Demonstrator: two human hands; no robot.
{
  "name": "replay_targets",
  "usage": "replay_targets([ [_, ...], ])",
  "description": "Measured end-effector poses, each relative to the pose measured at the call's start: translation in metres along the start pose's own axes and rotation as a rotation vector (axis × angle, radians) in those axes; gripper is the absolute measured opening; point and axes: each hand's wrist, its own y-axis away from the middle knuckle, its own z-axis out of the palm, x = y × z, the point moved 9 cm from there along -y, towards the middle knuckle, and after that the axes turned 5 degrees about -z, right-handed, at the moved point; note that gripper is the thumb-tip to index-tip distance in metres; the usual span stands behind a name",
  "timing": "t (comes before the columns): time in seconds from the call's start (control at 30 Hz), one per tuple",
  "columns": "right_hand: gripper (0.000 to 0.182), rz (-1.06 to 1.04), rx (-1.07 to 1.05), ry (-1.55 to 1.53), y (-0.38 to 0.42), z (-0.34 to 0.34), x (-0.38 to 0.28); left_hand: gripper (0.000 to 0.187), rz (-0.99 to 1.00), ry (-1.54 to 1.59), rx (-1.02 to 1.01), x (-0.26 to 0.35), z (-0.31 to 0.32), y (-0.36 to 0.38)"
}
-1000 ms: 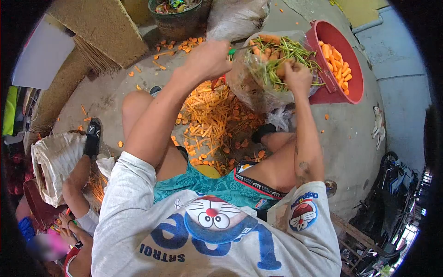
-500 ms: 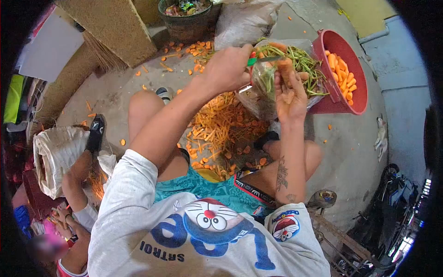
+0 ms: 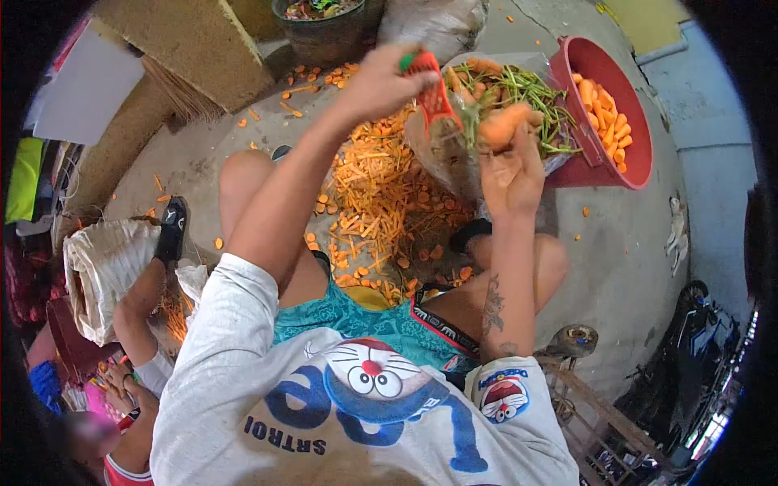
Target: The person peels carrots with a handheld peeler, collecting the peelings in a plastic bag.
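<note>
My left hand point(image 3: 385, 77) is closed round a red peeler point(image 3: 435, 91) with a perforated body; a green part shows by the fingers. The lower end of the peeler is blurred, and it hangs apart from the carrot. In my right hand point(image 3: 515, 174), palm up, an orange carrot point(image 3: 504, 127) is gripped by the fingertips. Just beyond both hands, a clear plastic bag point(image 3: 425, 158) holds unpeeled carrots point(image 3: 484, 66) and green stems point(image 3: 527, 89). Orange peelings point(image 3: 373, 190) are heaped on the floor between my legs.
A red bucket point(image 3: 640, 154) with peeled carrots point(image 3: 604, 117) leans at the right. A dark bin point(image 3: 328, 36) and a white sack point(image 3: 429, 24) stand at the back. Another person's hands point(image 3: 117, 381) and an open sack point(image 3: 105, 275) are at the left; a metal frame point(image 3: 600, 405) is at the lower right.
My left hand has moved up and left, away from the carrot, and the red peeler body now shows. My right hand has turned the carrot from upright to sideways.
</note>
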Motion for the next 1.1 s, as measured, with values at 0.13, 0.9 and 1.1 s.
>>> replay_targets([
  [0.13,0.032,0.253,-0.003,0.075,0.005,-0.025,0.025,0.018,-0.224,0.445,-0.028,0.006,-0.014,0.001],
  [0.9,0.028,0.259,0.003,0.059,0.031,0.018,0.029,0.024,-0.047,0.476,0.004,0.042,0.012,0.01],
  [1.1,0.029,0.298,-0.106,0.005,0.032,0.026,0.03,0.025,-0.253,0.543,0.189,0.002,-0.007,0.009],
])
